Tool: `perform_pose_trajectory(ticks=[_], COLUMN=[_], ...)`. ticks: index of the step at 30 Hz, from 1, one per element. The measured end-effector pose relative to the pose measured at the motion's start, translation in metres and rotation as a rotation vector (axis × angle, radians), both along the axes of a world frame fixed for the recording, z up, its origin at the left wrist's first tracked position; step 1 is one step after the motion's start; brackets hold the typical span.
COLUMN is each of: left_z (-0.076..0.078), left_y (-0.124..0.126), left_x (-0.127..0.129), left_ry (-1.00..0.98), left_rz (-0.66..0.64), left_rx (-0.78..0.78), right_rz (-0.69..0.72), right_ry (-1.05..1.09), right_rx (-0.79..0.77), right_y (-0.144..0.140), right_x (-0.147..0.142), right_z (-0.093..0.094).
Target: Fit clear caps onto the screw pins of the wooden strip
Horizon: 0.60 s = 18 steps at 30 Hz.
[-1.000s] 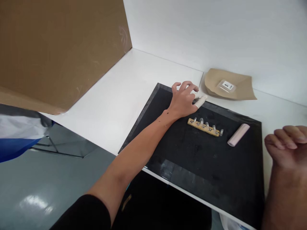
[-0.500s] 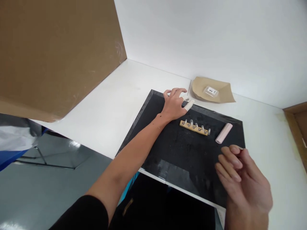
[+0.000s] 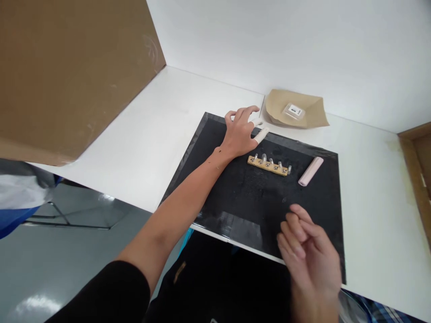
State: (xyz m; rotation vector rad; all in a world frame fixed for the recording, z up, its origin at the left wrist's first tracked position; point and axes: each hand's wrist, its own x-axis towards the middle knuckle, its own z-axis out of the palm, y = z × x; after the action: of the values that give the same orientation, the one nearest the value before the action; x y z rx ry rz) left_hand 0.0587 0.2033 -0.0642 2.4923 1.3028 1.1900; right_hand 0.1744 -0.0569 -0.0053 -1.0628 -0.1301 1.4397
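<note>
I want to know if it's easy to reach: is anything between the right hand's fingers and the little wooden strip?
Nothing visible stands between the fingers of the right hand and the wooden strip; just black mat shows there. The pink stick lies right of the strip, outside that path.

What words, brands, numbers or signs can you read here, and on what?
None is readable.
White label on the clear plastic case in the brown paper tray: dark marks, too small to read.
Pink bar and wooden strip: no lettering that I can make out.
</note>
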Motion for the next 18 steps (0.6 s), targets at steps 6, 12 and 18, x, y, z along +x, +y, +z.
perform_pose_trajectory(ticks=[6, 12, 18], left_z=[0.001, -0.001, 0.0], left_y=[-0.001, -0.003, -0.005], left_x=[-0.001, 0.0, -0.001], left_ry=[0.044, 0.108, 0.182], left_rz=[0.009, 0.007, 0.002], left_rx=[-0.009, 0.003, 0.007], right_rz=[0.203, 0.262, 0.519], right_ry=[0.169, -1.057, -1.721], right_rx=[0.013, 0.143, 0.269], right_y=[0.008, 0.054, 0.128], right_x=[-0.047, -0.051, -0.049], right_z=[-0.001, 0.004, 0.008])
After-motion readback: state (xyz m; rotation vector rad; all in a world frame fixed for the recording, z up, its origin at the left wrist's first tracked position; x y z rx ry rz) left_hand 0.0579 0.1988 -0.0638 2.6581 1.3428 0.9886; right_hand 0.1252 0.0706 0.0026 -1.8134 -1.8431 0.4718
